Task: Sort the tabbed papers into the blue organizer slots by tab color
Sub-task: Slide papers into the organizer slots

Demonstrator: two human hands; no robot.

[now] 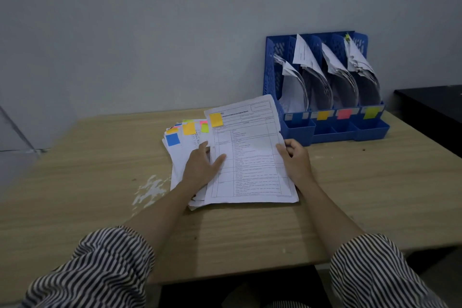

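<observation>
My right hand (296, 157) pinches the yellow-tabbed sheet (250, 150); my left hand (201, 165) lies on the pile (180, 157), fingers spread flat.

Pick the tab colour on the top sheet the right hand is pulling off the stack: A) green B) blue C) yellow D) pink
C: the white printed top sheet, gripped at its right edge by the right hand, carries a yellow sticky tab at its upper left corner; the blue square tab sits on a lower sheet in the stack.
</observation>
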